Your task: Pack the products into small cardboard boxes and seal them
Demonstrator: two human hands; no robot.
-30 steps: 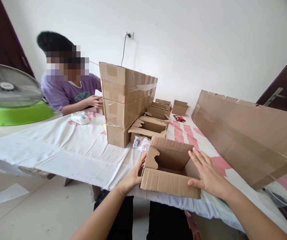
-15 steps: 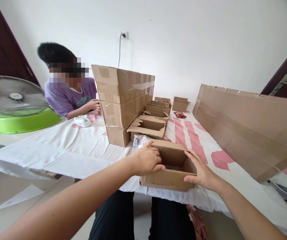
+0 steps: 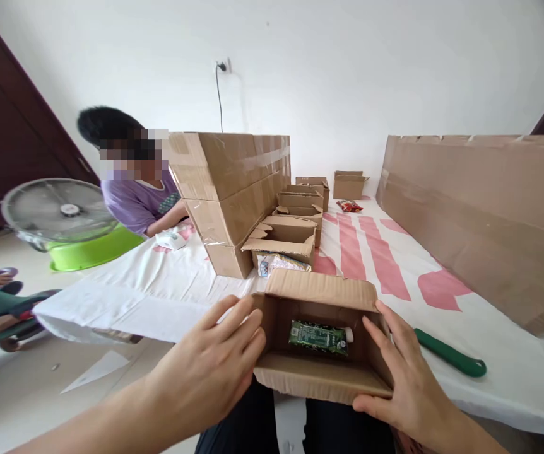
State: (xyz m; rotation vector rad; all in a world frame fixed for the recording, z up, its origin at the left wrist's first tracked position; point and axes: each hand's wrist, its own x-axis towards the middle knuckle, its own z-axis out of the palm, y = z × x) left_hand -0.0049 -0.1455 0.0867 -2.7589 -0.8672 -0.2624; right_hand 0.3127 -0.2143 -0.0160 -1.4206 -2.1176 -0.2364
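An open cardboard box [image 3: 319,378] is tilted toward me at the table's near edge, above my legs. Inside lies a dark green drink carton [image 3: 317,336] with a white cap, on its side. My left hand [image 3: 219,353] holds the box's left end, fingers bent over it. At the opposite end my right hand [image 3: 407,362] grips the wall, its fingers over the top rim and the thumb at the near lower edge. Just beyond the box a white snack bag [image 3: 281,263] rests against another open box [image 3: 291,233]. To the right lies a dark green handle-like object [image 3: 452,354].
Stacked, taped boxes [image 3: 234,189] form a wall at left; a large cardboard panel [image 3: 480,221] stands at right. Smaller open boxes [image 3: 300,202] line up behind, near a red packet [image 3: 349,206]. A person [image 3: 134,195] sits beyond the stack, beside a fan [image 3: 54,210].
The box has come nearer and tipped toward me, bringing the green carton into view. My left hand has shifted from its far left corner to the left end. The view has turned slightly.
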